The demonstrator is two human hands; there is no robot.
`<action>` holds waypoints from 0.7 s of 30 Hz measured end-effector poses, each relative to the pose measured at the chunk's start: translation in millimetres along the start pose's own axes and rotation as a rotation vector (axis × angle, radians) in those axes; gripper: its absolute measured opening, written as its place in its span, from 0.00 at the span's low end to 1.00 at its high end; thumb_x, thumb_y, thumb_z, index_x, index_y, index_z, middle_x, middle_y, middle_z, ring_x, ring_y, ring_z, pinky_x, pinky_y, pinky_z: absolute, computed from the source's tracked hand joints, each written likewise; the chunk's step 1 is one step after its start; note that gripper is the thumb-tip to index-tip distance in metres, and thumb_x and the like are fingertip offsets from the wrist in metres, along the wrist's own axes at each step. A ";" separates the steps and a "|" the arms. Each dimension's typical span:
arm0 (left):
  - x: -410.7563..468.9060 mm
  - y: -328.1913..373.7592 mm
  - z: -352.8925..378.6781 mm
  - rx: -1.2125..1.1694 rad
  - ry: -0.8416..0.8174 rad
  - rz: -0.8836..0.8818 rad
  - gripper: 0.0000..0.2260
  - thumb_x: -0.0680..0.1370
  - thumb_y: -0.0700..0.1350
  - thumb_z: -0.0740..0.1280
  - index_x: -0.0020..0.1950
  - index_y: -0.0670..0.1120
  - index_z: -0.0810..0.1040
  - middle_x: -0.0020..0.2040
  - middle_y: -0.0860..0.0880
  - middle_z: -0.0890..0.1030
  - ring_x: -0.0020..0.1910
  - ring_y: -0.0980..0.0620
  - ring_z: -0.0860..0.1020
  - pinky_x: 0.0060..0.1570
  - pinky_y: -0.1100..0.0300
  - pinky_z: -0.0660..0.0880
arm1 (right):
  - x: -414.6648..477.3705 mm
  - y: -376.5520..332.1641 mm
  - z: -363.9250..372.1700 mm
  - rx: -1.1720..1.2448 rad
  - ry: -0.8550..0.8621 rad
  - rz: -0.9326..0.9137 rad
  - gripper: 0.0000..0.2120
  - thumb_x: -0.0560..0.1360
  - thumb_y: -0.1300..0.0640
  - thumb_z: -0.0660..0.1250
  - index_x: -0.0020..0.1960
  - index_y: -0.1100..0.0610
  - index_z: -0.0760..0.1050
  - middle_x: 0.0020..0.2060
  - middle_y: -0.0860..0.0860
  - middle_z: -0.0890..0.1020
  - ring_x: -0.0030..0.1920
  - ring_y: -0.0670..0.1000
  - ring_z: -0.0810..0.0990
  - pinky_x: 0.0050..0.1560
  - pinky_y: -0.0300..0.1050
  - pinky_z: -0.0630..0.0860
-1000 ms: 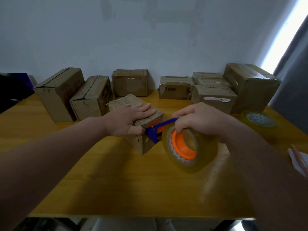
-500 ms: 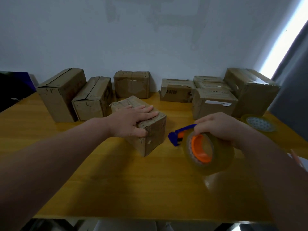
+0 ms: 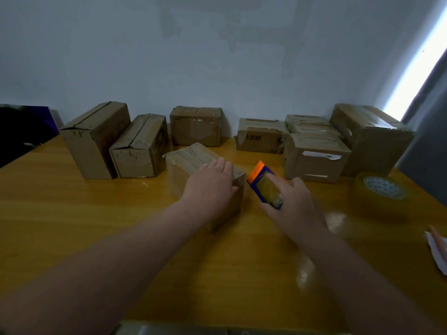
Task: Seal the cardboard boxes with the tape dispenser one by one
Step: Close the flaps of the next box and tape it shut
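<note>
The small cardboard box point(image 3: 191, 158) is found near the middle of the table point(image 3: 96, 226), in front of the other boxes point(image 3: 196, 126) that are lined along the wall. The left hand point(image 3: 212, 187) is laid flat on its near top end with the fingers straight, so the box is pressed down and not grasped. The tape dispenser point(image 3: 264, 187) is held just beside the right end of this box, and no contact with it can be seen. The right hand point(image 3: 294, 206) is curled around it, with one finger point(image 3: 278, 183) laid along the roll, and the orange end is turned away from the person. A spare roll of tape point(image 3: 383, 189) lies well apart, to the right.

The box is judged to be light, and its thin, worn cardboard is probably dented easily. It may be slid over the smooth table when tape is pulled, so it is best held from above with a flat palm near an edge, where the walls give support. The dispenser is judged stiff and light. It should be gripped around the roll, with the fingers kept off the cutting edge and the sticky film. Whether the top seam is already taped cannot be told, as the surface is blurred.
</note>
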State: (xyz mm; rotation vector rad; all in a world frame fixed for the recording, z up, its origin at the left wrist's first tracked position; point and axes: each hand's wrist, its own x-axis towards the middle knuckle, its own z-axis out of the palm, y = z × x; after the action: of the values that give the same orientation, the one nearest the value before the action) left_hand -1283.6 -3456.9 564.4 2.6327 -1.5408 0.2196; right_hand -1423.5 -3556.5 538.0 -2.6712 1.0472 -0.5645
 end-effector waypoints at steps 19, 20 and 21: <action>39.9 -65.0 -24.6 -0.195 -0.039 -0.039 0.25 0.81 0.55 0.56 0.77 0.48 0.58 0.77 0.47 0.60 0.75 0.46 0.58 0.73 0.47 0.57 | 4.8 -5.4 28.9 -0.167 -0.160 0.122 0.38 0.77 0.57 0.66 0.77 0.44 0.45 0.50 0.51 0.75 0.45 0.50 0.75 0.38 0.43 0.73; 45.5 -66.3 -19.7 -0.195 -0.085 -0.066 0.28 0.81 0.57 0.56 0.77 0.47 0.55 0.77 0.46 0.58 0.75 0.45 0.57 0.73 0.43 0.56 | 5.8 -5.0 29.1 -0.160 -0.164 0.128 0.38 0.77 0.57 0.66 0.77 0.44 0.45 0.50 0.50 0.75 0.44 0.49 0.74 0.38 0.43 0.73; 49.1 -66.2 -15.5 -0.213 -0.123 -0.084 0.30 0.81 0.58 0.56 0.77 0.45 0.54 0.77 0.45 0.59 0.75 0.45 0.58 0.72 0.42 0.57 | 6.5 -4.1 29.2 -0.148 -0.164 0.129 0.38 0.77 0.57 0.66 0.77 0.43 0.46 0.48 0.50 0.75 0.43 0.49 0.74 0.39 0.43 0.75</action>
State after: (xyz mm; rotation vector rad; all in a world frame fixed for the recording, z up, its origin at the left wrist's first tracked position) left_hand -1203.4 -3464.4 587.8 2.5763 -1.3948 -0.1083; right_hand -1404.2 -3556.3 514.8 -2.6930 1.2457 -0.2471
